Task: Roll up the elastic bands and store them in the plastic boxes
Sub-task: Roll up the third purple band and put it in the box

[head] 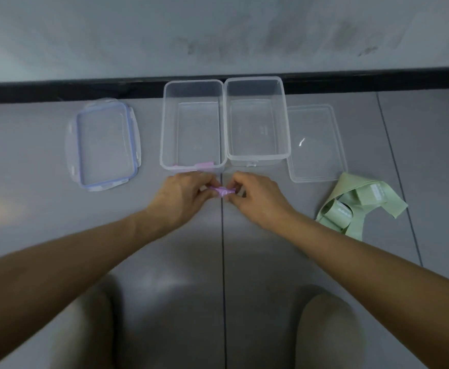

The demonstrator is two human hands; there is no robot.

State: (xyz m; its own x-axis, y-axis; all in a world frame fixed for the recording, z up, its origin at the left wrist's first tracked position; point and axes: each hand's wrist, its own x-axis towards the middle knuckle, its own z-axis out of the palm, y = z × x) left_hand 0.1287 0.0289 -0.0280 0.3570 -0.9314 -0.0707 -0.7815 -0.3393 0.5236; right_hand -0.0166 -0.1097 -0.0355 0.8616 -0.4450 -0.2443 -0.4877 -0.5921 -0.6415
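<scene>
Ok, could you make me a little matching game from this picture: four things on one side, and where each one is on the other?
Things:
1. purple band
2. green band
3. blue-rimmed lid
4. plain clear lid

Places:
a. beside the right box, on its right
b. pinched between the left hand and the right hand
c. beside the left box, on its left
d. in a loose heap, farthest right

Pairs: 1-b, 2-d, 3-c, 4-a
</scene>
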